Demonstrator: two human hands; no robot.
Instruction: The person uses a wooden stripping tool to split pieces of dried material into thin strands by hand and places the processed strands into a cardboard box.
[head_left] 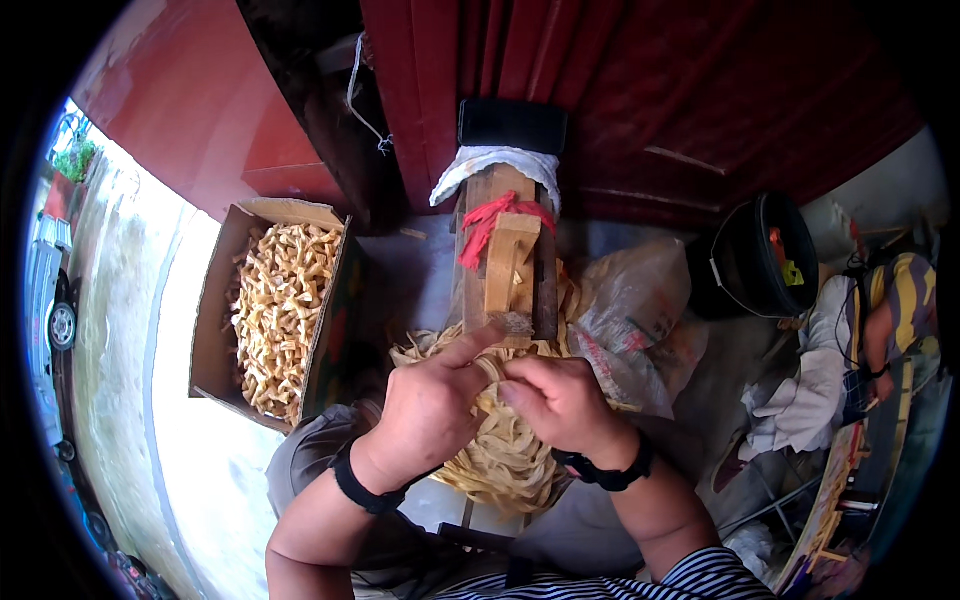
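Working just nearside of the wooden stand [498,275], the left hand [428,408] and right hand [562,402] pinch a pale strip [490,369], apparently shaping it above the strip heap [505,455] at the stand's foot, which likely calls next for steady, even finger tension.

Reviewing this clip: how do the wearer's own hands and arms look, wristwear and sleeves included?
The left hand and right hand are ungloved. The left wristband and right wristband are both black. Dark-and-white striped fabric shows beside the right forearm at the lower edge; no sleeve covers the visible left forearm.
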